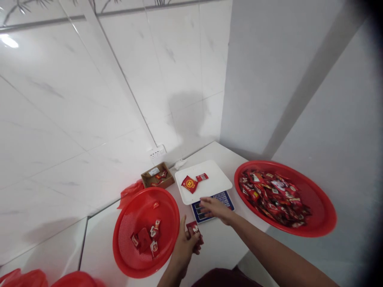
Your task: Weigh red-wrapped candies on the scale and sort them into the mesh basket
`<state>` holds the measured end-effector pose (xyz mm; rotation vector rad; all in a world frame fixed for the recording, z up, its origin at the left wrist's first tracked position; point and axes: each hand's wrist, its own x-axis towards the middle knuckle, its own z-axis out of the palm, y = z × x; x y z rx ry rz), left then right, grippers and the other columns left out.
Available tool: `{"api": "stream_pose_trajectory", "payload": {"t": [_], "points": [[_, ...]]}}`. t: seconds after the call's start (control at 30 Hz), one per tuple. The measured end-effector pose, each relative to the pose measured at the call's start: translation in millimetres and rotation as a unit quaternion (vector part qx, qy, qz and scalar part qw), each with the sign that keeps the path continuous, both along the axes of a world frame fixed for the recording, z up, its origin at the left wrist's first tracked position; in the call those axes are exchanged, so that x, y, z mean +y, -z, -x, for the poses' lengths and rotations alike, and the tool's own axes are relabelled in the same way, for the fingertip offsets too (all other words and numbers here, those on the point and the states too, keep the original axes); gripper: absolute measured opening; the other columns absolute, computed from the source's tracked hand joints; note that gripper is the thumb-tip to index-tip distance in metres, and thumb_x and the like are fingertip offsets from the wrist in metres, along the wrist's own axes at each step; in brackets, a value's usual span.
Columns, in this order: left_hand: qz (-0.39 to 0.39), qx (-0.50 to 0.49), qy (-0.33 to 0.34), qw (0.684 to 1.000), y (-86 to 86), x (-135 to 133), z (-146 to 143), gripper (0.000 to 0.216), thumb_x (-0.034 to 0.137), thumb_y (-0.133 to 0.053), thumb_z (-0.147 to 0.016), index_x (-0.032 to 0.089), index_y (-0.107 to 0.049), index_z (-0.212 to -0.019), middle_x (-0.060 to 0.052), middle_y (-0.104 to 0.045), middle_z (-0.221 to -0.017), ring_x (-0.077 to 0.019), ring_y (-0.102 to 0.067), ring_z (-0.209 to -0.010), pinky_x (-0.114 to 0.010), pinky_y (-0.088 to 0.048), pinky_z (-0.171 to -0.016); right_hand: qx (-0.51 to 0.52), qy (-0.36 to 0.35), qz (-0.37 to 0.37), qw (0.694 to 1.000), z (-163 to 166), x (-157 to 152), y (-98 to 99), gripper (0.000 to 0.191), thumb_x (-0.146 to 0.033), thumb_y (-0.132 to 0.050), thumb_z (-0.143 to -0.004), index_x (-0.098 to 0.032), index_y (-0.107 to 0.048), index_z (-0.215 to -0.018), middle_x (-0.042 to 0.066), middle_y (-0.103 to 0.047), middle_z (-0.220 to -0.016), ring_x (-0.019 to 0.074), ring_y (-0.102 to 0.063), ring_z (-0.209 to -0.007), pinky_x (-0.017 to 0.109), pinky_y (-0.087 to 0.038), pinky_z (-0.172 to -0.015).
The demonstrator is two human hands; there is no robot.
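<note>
1. My L hand [184, 244]: fingers were closed on a dark red pkt [194, 230], held over the white table [220, 249] btwn the L basket & the scale.
2. My R hand [216, 208]: fingers were open, extended, slightly bent, over the blue keypad panel [222, 198] of the scale; couldn't tell if they touched it.
3. Scale pan [214, 169], white, flat: bore 2 pkts. Larger red pkt [190, 183] w/ round yellow emblem lay toward the L; smaller red pkt [202, 177] lay just beside it, to the R.
4. L basket [116, 241], red, round, perf. wall: held a few loose pkts. Red-&-white pkts [155, 230] sat grouped around a plain red pkt [144, 240]; 1 small red pkt [156, 204] lay apart, nr the far side.
5. R basket [323, 203], red, wide: held a heap of mixed red pkts [269, 197], piled toward its L side; prints mostly too small to read.
6. Brown box [166, 183], open, w/ white label: stood just behind the L basket, few small pkts [164, 174] inside.
7. Red plastic bag [130, 194]: lay crumpled btwn L basket & tiled wall [119, 99].
8. White scrap [180, 164]: sat nr the wall, behind the pan.
9. Socket [157, 152]: was on the wall above the box.
</note>
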<state>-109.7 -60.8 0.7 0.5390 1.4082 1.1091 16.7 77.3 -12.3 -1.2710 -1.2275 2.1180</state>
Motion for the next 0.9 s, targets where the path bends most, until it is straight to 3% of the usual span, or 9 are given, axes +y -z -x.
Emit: {"api": "stream_pose_trajectory", "payload": {"t": [0.1,0.17,0.27,0.37,0.43,0.57,0.73,0.9], "points": [[0.002,0.004,0.056,0.998,4.8,-3,-3,0.105,0.036,-0.068,-0.062,0.017,0.003,-0.138,0.0,-0.063,-0.065,-0.0111,-0.052,-0.049,-0.022,-0.033,-0.045,0.026,-0.163,-0.037,0.986,-6,-27,-3.0,0.037,-0.049,-0.059,-0.07,-0.015,-0.062,-0.085,0.005,-0.065,-0.085,0.0117,-0.059,-0.07,0.023,-0.044,-0.06],[0.006,0.016,0.091,0.996,6.6,-3,-5,0.102,0.034,-0.067,-0.062,0.016,-0.001,-0.137,0.001,-0.063,-0.06,-0.0112,-0.051,-0.046,-0.021,-0.031,-0.044,0.042,-0.209,-0.058,0.975,-12,-41,-5.0,0.034,-0.047,-0.059,-0.07,-0.014,-0.064,-0.075,0.003,-0.065,-0.073,0.0101,-0.056,-0.063,0.021,-0.04,-0.056],[0.011,0.042,0.097,0.994,5.0,-2,-9,0.078,0.031,-0.067,-0.062,0.014,-0.029,-0.128,0.002,-0.061,-0.054,-0.0109,-0.049,-0.045,-0.021,-0.03,-0.043,0.049,-0.185,-0.059,0.98,-23,-51,-5.5,0.028,-0.042,-0.06,-0.07,-0.014,-0.064,-0.072,0.001,-0.064,-0.068,0.0087,-0.054,-0.06,0.019,-0.037,-0.054],[0.006,0.038,0.084,0.996,1.8,1,-12,0.043,0.033,-0.068,-0.061,0.014,-0.052,-0.096,0.0,-0.062,-0.058,-0.0107,-0.051,-0.05,-0.022,-0.032,-0.047,0.029,-0.148,-0.016,0.988,-34,-54,0.4,0.029,-0.043,-0.063,-0.067,-0.014,-0.061,-0.073,0.001,-0.063,-0.068,0.0087,-0.055,-0.06,0.02,-0.038,-0.055],[0.014,0.022,0.079,0.997,1.7,1,-12,0.033,0.038,-0.067,-0.062,0.014,-0.056,-0.082,-0.002,-0.063,-0.063,-0.0103,-0.051,-0.054,-0.022,-0.033,-0.05,0.005,-0.131,0.012,0.991,-42,-57,7.2,0.032,-0.044,-0.065,-0.064,-0.014,-0.058,-0.07,0.0,-0.061,-0.065,0.0087,-0.054,-0.057,0.02,-0.038,-0.053],[0.048,-0.016,0.084,0.995,6.3,-3,-11,0.033,0.043,-0.065,-0.065,0.013,-0.059,-0.078,-0.002,-0.062,-0.064,-0.0093,-0.05,-0.055,-0.024,-0.037,-0.056,0.013,-0.107,0.017,0.994,-51,-66,18.3,0.034,-0.046,-0.065,-0.063,-0.014,-0.055,-0.069,-0.001,-0.058,-0.061,0.0083,-0.052,-0.054,0.02,-0.036,-0.052],[0.066,0.011,0.081,0.994,12.3,-9,-9,0.033,0.046,-0.063,-0.065,0.015,-0.049,-0.063,-0.001,-0.06,-0.056,-0.007,-0.044,-0.045,-0.023,-0.032,-0.05,0.027,-0.101,0.039,0.994,-52,-73,24.4,0.035,-0.046,-0.066,-0.063,-0.014,-0.055,-0.07,-0.002,-0.058,-0.06,0.0079,-0.051,-0.054,0.02,-0.035,-0.053],[0.079,0.027,0.1,0.991,19.0,-14,-4,0.033,0.043,-0.061,-0.065,0.014,-0.055,-0.079,-0.004,-0.062,-0.071,-0.0121,-0.054,-0.062,-0.026,-0.039,-0.058,-0.021,-0.079,0.07,0.994,-55,-69,39.2,0.032,-0.041,-0.068,-0.061,-0.013,-0.056,-0.069,-0.001,-0.06,-0.062,0.0072,-0.054,-0.054,0.019,-0.036,-0.053]]}}
